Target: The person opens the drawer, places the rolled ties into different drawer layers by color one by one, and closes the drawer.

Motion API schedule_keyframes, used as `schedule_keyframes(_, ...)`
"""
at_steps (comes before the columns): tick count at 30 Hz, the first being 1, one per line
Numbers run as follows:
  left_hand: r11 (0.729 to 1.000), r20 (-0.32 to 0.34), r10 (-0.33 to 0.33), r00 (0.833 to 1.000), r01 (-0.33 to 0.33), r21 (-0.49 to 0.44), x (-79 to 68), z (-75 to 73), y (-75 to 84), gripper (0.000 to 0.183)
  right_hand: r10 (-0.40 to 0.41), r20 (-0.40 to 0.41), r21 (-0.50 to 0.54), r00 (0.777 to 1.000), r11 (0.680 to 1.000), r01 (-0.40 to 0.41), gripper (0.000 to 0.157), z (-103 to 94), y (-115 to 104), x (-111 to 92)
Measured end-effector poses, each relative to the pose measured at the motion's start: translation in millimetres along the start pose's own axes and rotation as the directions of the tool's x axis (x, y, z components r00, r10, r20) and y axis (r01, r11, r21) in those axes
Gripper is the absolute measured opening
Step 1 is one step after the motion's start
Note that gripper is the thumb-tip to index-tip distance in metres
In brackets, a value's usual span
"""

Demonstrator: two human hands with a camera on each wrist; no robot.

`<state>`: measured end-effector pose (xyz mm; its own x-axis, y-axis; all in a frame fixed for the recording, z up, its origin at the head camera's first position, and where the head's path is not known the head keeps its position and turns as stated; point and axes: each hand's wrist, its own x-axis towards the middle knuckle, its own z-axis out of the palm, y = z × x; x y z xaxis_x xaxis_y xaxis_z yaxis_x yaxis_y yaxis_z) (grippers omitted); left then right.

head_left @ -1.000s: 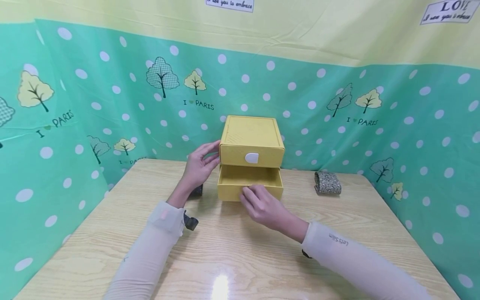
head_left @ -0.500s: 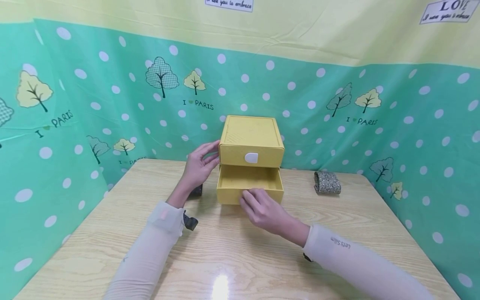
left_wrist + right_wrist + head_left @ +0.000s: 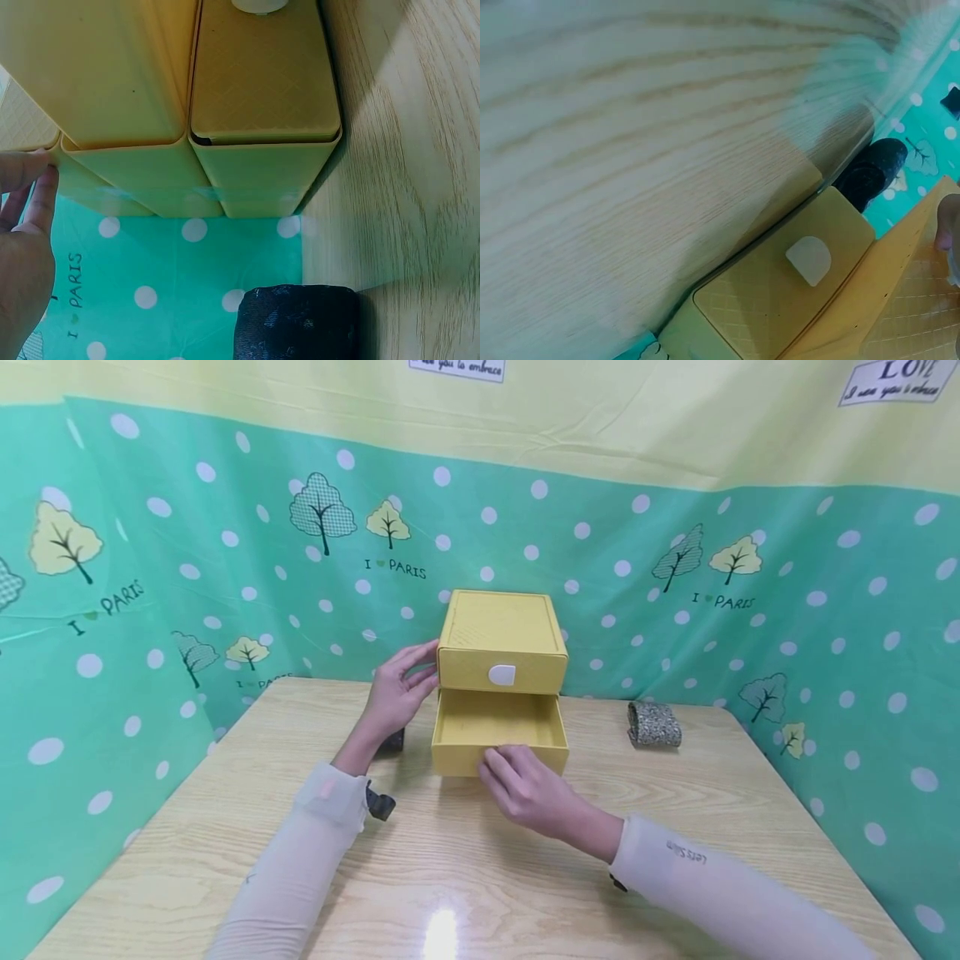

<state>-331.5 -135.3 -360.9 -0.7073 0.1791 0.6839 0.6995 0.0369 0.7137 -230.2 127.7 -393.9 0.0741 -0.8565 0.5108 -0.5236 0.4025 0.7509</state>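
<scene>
A yellow stacked drawer unit (image 3: 501,618) stands at the back of the table. Its top drawer (image 3: 468,670), with a white tab handle, is closed. Below that, the middle drawer (image 3: 456,761) is pulled out, with a bare inside. My right hand (image 3: 532,793) pinches this drawer's front at the middle; a bit of white handle shows under the fingers in the right wrist view. My left hand (image 3: 397,693) rests its extended fingers against the unit's upper left side. The left wrist view shows the closed bottom drawer (image 3: 266,75), hidden in the head view.
A rolled grey speckled cloth-like thing (image 3: 656,725) lies on the table (image 3: 420,877) to the right of the unit. A dark rolled thing (image 3: 296,322) lies to the left, mostly behind my left wrist in the head view. A patterned curtain (image 3: 525,527) closes off the back and sides.
The middle drawer has slid further out toward me, with my right hand moving back along with it. My left hand has stayed at the unit's side.
</scene>
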Motion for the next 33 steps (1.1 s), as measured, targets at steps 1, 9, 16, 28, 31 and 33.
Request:
schedule_keyframes(1,1.000,0.001,0.002,1.000,-0.002,0.001,0.0,-0.1,-0.1,0.059,-0.002,0.000,-0.002,1.000,1.000,0.002,0.029,-0.7,-0.3,0.1)
schedule_keyframes(9,1.000,0.001,0.024,1.000,-0.024,0.012,-0.2,-0.5,-1.0,0.058,-0.007,-0.017,0.000,1.000,1.000,0.007,0.028,-3.5,-3.4,-0.1)
schedule_keyframes(16,1.000,-0.001,0.023,1.000,-0.023,0.014,-0.3,0.1,-0.9,0.058,-0.014,-0.030,-0.003,0.999,1.000,0.014,0.028,-5.3,-5.2,-0.7)
schedule_keyframes(28,1.000,-0.005,0.021,1.000,-0.021,0.010,-0.5,0.0,-0.6,0.057,-0.027,-0.047,0.001,0.999,1.000,0.027,0.031,-9.4,-9.3,0.1)
schedule_keyframes(31,1.000,-0.004,0.019,1.000,-0.019,0.015,-0.6,0.0,-0.2,0.057,-0.021,-0.068,0.006,0.997,1.000,0.021,0.032,-12.0,-9.5,2.5)
schedule_keyframes(33,1.000,-0.004,0.018,1.000,-0.018,0.015,-0.6,0.1,0.1,0.058,-0.013,-0.085,0.015,0.996,1.000,0.014,0.034,-14.2,-9.3,4.7)
